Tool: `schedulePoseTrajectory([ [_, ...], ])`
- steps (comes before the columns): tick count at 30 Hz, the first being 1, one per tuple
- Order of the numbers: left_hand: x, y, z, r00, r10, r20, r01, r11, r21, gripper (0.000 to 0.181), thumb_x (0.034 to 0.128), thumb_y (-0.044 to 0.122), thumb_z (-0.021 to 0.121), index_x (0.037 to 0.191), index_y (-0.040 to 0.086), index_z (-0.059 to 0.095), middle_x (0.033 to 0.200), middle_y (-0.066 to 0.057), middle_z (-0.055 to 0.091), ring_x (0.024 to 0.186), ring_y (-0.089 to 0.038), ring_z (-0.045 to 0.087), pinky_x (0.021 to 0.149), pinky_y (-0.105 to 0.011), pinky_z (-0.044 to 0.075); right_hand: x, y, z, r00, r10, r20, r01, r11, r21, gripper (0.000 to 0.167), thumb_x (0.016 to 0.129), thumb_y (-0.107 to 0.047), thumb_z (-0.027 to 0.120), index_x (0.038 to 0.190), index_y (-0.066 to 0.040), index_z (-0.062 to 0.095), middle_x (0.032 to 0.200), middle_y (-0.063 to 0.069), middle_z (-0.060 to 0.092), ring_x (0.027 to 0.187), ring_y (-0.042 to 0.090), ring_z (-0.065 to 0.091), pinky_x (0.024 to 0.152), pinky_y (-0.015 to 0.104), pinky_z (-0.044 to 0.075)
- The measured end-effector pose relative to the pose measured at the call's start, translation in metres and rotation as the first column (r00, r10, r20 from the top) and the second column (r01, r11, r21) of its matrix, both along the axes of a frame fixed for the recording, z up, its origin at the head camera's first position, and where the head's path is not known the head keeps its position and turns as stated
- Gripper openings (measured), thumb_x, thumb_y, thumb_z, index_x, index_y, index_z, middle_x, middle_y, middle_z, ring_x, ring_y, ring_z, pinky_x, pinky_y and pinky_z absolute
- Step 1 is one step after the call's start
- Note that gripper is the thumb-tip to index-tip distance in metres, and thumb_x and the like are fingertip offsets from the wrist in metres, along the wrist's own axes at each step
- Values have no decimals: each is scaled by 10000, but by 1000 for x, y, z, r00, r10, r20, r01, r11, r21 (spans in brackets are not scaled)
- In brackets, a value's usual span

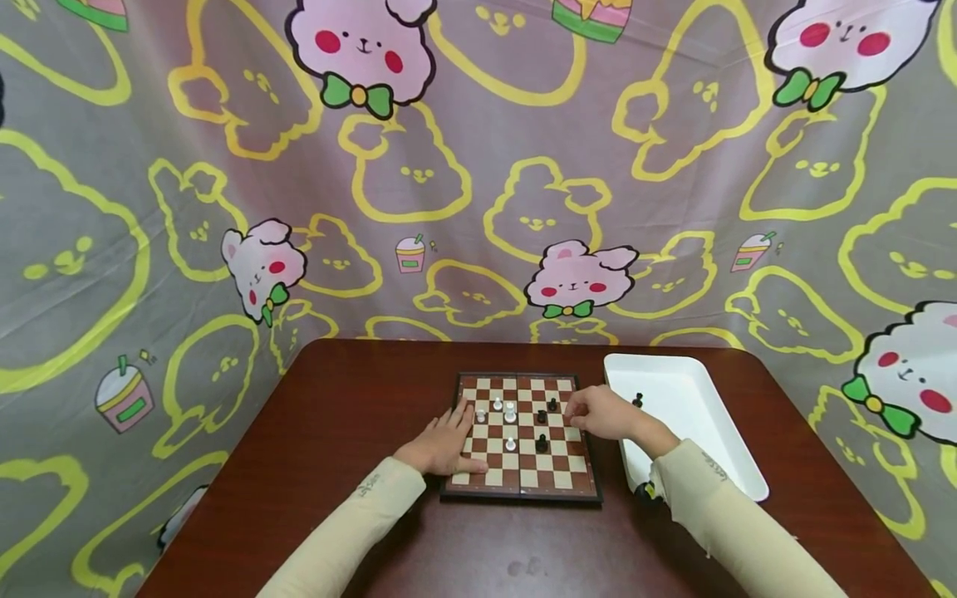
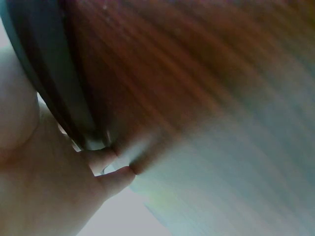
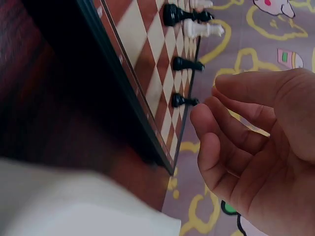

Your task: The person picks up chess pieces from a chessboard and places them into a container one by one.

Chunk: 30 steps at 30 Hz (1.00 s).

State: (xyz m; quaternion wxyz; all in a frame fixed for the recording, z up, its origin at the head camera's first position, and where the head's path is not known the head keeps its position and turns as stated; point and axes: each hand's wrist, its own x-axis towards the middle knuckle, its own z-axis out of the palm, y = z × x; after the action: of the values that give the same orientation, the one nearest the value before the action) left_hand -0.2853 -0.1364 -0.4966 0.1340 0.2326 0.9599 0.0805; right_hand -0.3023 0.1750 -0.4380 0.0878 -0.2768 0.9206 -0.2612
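A brown-and-cream chessboard [image 1: 553, 477] lies on the table. My left hand [image 1: 443, 446] rests on its left edge, fingers and thumb spread; in the left wrist view the fingers touch the board's dark side. Several white chess pieces [image 1: 511, 413] stand left of the centre fold. Right of it are black chess pieces: one nearer me [image 1: 542, 444], one in the middle [image 1: 542, 415] and one farther back [image 1: 552, 404]. My right hand [image 1: 601, 411] hovers over the board's right edge. In the right wrist view its fingers [image 3: 209, 147] are loosely bent, with nothing visible between them.
A white tray [image 1: 691, 386] stands right of the board, partly under my right forearm. Inside it a black chess piece [image 1: 638, 400] shows near the left wall. Something black and yellow [image 1: 646, 492] sits at its near corner. Patterned cloth [image 1: 478, 216] hangs behind the table.
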Motion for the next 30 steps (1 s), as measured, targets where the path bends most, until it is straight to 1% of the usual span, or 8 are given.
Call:
schedulePoseTrajectory([
  [4,0,0,0,1000,-2,4,2,1000,0,1102,794,732,511,1522,36,64,1567,-160,-57,1410,-359,114,1072,-533,225,5,-7,-4,999,33,-14,-33,999,6,77,868,-10,640,911,-50,690,834,22,660,712,119,588,633,323,483],
  [8,1,0,3,1000,0,12,0,1000,19,1096,800,717,524,1521,30,66,1567,-164,-52,1404,-373,125,1072,-540,219,7,-12,-8,998,57,-41,-56,998,36,105,855,-10,647,915,-83,693,850,35,662,768,117,593,671,336,490],
  [12,1,1,4,1000,-3,10,3,1000,17,1091,804,710,528,1521,30,65,1567,-162,-53,1399,-382,141,1073,-537,219,8,-16,-10,995,88,-52,-86,996,40,149,827,23,652,937,-70,686,846,38,653,771,128,594,666,331,493],
  [18,1,-1,3,1000,0,11,0,1000,-4,1084,810,709,519,1522,34,58,1568,-152,-61,1394,-384,159,1081,-518,216,11,-25,-13,994,110,-12,-109,992,54,175,807,25,667,951,-73,684,835,-9,637,771,118,581,662,315,484],
  [21,0,-1,4,1000,3,6,-3,1000,4,1085,807,709,523,1522,33,66,1569,-153,-55,1391,-389,167,1081,-519,216,12,-31,-15,993,120,5,-120,991,60,194,807,14,680,988,-56,684,825,-24,641,765,114,589,660,324,492],
  [25,0,-1,5,1000,-3,3,3,1000,7,1087,806,712,521,1520,26,72,1568,-162,-46,1391,-391,165,1076,-528,220,12,-38,-20,992,127,-20,-125,988,92,210,815,-29,697,1023,-59,687,791,-55,635,730,86,585,659,315,492],
  [27,1,-1,5,1000,-9,3,9,1000,9,1087,808,708,523,1518,18,73,1566,-172,-39,1394,-388,156,1071,-536,225,12,-41,-23,991,132,-37,-127,986,105,189,827,-51,698,1015,-68,693,773,-72,620,708,72,566,648,305,482],
  [30,1,0,4,1000,-17,-1,17,1000,12,1090,809,707,525,1515,8,77,1563,-185,-26,1398,-382,143,1064,-543,235,11,-44,-26,987,145,-64,-137,983,119,123,843,-66,688,964,-87,701,751,-82,602,674,65,540,621,294,466],
])
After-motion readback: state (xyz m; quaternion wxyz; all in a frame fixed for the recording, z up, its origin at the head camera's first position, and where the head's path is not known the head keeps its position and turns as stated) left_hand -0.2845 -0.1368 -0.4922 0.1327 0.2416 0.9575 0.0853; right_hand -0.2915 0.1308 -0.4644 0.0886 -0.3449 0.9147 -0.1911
